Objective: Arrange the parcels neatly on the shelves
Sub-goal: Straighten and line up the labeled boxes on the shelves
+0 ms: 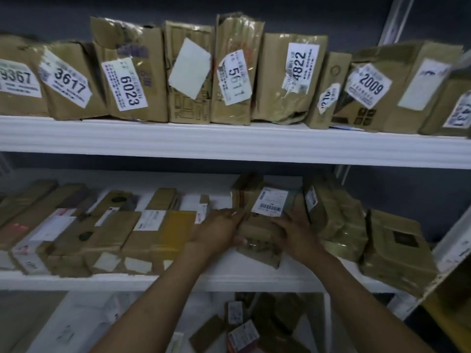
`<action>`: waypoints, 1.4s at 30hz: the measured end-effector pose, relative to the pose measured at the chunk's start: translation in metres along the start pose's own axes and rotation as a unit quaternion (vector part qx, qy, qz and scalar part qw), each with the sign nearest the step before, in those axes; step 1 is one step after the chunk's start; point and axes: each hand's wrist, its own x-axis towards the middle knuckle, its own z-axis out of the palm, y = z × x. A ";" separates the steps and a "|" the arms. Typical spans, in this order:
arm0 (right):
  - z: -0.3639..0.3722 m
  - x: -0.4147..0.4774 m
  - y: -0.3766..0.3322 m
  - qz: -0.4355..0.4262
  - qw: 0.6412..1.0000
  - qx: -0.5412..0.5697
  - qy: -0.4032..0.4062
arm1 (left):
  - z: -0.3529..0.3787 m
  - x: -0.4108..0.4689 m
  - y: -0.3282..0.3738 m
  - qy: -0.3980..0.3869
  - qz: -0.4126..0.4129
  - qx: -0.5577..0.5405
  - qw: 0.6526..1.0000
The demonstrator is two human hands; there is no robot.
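White shelf [254, 278]; left hand [219, 231] and right hand [297, 234] seemingly grip crumpled cardboard parcel [260, 250].

**Parcel storeroom, pickup-depot style**

Lined with white shelves [229, 146] in tiers against a dark wall [254, 11]. Packed on the upper tier with brown cardboard parcels [137, 72] standing side by side, many tagged with white labels [125, 84] bearing big four-digit numbers: 3617, 6023, 5611, 4822, 2009. Stocked lower down with flatter parcels [114, 233], one showing a barcode label [270, 203].
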 end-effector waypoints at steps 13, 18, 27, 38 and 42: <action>-0.008 -0.037 0.019 0.135 0.843 0.521 -0.021 | 0.037 -0.021 0.075 0.136 -0.264 -0.533 0.792; -0.008 -0.049 0.022 0.169 0.789 0.590 0.015 | 0.050 -0.048 0.077 0.167 -0.256 -0.627 0.717; -0.029 -0.050 0.000 0.085 0.822 0.562 0.040 | 0.024 -0.065 0.080 0.189 -0.181 -0.524 0.810; -0.049 -0.050 -0.008 0.050 0.815 0.577 0.030 | -0.004 -0.066 0.087 0.202 -0.164 -0.601 0.756; -0.049 -0.046 -0.013 0.018 0.832 0.552 0.044 | 0.002 -0.069 0.085 0.220 -0.181 -0.579 0.764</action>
